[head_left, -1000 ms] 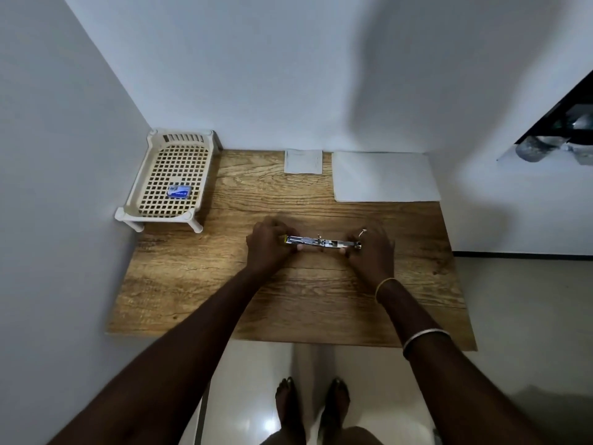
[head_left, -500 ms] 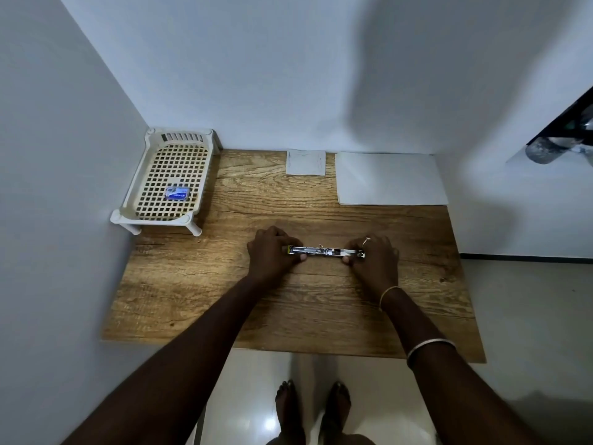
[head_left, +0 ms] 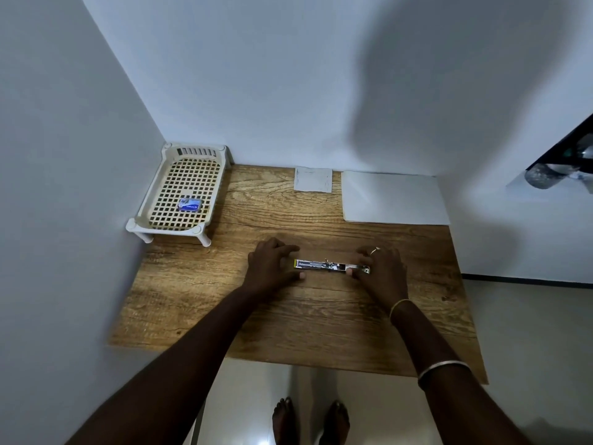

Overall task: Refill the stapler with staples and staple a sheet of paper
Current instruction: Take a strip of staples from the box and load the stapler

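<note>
A metal stapler [head_left: 321,265] lies opened out flat in one long strip at the middle of the wooden table [head_left: 288,316]. My left hand [head_left: 271,266] holds its yellow left end between thumb and curled fingers. My right hand [head_left: 383,269], with a ring on one finger, pinches its right end. A small blue box of staples [head_left: 190,204] sits in the cream plastic basket [head_left: 154,194] at the back left. A white sheet of paper [head_left: 394,197] lies flat at the back right.
A small square paper slip [head_left: 313,179] lies against the back wall between the basket and the sheet. Walls close the table at the back and left. My bare feet [head_left: 309,419] stand on the tiled floor below the table's front edge.
My left hand has slid back a little, so the stapler's yellow left end now shows. Both hands and the stapler stay at the table's middle. The camera view shifted slightly.
</note>
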Demonstrator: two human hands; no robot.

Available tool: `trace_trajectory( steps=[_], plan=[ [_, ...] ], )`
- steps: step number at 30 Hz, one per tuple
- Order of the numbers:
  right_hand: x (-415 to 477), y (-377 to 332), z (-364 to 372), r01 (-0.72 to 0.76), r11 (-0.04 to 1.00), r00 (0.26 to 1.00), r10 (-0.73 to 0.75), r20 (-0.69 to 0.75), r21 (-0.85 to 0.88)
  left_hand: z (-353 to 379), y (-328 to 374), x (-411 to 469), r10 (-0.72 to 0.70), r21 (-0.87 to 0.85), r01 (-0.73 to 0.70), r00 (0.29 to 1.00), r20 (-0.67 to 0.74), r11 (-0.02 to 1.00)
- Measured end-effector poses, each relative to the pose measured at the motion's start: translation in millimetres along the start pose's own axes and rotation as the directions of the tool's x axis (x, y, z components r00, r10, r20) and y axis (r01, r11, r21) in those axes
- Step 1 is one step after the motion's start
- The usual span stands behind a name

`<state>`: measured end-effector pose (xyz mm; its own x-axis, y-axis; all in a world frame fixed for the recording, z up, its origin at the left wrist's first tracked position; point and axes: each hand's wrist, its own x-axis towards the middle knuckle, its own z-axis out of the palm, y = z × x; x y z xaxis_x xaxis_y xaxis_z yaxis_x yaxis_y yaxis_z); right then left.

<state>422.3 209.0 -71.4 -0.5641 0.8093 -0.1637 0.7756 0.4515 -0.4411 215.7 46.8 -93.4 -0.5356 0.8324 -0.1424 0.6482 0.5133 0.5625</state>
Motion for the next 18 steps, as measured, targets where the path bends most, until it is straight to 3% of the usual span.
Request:
trace_trajectory(
  steps=[4,11,18],
  plan=[
    [8.2,-27.2,-6.5,0.008,0.999,1.0,-0.007,-0.021,0.045,-15.8,-7.2,-6.0,0.01,-0.124,-0.019,0.997,-0.073,0.992],
    [30.4,-89.7,-5.9,0.156,0.972,0.986,-0.143,-0.087,0.174,-68.3,-14.6,-7.6,-0.034,-0.305,-0.033,0.977,-0.211,0.952],
    [50.4,-188.8,28.0,0.272,0.943,0.962,-0.272,-0.028,0.189,-130.2,-58.5,-5.4,-0.243,-0.357,0.081,0.866,-0.437,0.931]
  ],
)
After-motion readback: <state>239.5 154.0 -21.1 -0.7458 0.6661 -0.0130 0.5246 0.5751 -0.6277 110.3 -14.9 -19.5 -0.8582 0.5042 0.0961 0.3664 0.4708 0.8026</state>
